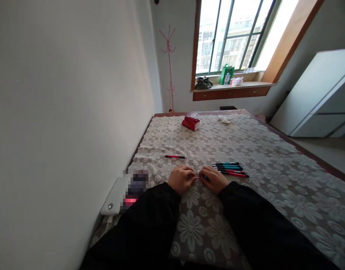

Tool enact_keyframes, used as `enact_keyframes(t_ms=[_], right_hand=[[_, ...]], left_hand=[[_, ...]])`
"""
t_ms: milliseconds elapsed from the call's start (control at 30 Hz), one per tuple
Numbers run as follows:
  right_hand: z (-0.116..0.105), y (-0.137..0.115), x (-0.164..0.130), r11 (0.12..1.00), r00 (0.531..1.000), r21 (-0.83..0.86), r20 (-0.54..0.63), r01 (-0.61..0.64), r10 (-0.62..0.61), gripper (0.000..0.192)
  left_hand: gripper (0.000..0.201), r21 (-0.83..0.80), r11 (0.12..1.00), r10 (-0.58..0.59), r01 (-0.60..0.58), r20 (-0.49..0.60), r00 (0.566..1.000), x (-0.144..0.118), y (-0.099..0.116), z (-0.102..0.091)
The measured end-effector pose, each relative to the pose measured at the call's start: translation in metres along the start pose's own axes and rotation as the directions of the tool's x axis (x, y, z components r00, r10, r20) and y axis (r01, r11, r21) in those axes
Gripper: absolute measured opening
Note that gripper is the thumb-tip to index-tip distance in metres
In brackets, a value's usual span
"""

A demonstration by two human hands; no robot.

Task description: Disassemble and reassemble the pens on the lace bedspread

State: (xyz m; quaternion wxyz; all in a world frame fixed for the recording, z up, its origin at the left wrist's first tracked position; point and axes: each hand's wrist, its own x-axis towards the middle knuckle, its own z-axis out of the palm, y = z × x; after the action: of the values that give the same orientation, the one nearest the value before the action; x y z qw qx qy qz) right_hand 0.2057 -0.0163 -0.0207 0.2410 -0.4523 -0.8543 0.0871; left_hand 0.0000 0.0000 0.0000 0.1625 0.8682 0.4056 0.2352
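The left hand [183,179] and right hand [213,179] were close together at the tabletop [191,227], fingertips pinching a thin pale piece [197,177] between them, too small to identify. A red pen [175,156] lay beyond the left hand; more pens [230,168] lay bunched just beside the right.

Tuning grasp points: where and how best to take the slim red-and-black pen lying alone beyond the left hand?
Probably pinch the slim red-and-black pen mid-barrel from above, closing on its near and far sides: it lies flat and crosswise on the grey floral cloth, both long sides unobstructed.
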Motion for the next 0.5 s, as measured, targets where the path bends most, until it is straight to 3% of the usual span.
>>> enact_keyframes(t_ms=[167, 267, 367, 500], right_hand=[[0.0003, 0.0014, 0.0000, 1.000, 1.000, 0.000, -0.012, -0.019, 0.019, 0.009], [-0.0005, 0.0016, 0.0002, 1.000, 1.000, -0.006, -0.012, -0.026, 0.026, 0.009], [-0.0014, 0.0017, 0.0002, 0.999, 0.999, -0.006, -0.014, -0.033, 0.033, 0.010], [-0.0009, 0.0034, -0.0002, 0.999, 0.999, -0.009, -0.004, -0.048, 0.048, 0.010]], left_hand=[[0.023, -0.022, 0.998, -0.059, 0.059, -0.027, 0.998, 0.0003, 0.0042, -0.0034], [0.037, -0.033, 0.992, -0.126, 0.125, -0.023, 0.992, 0.0008, 0.0045, -0.0055], [0.048, -0.016, 0.993, -0.120, 0.120, -0.005, 0.993, 0.0009, 0.0026, -0.0048], [0.046, 0.035, 0.996, -0.078, 0.077, 0.006, 0.997, -0.0001, -0.0007, -0.0001]])
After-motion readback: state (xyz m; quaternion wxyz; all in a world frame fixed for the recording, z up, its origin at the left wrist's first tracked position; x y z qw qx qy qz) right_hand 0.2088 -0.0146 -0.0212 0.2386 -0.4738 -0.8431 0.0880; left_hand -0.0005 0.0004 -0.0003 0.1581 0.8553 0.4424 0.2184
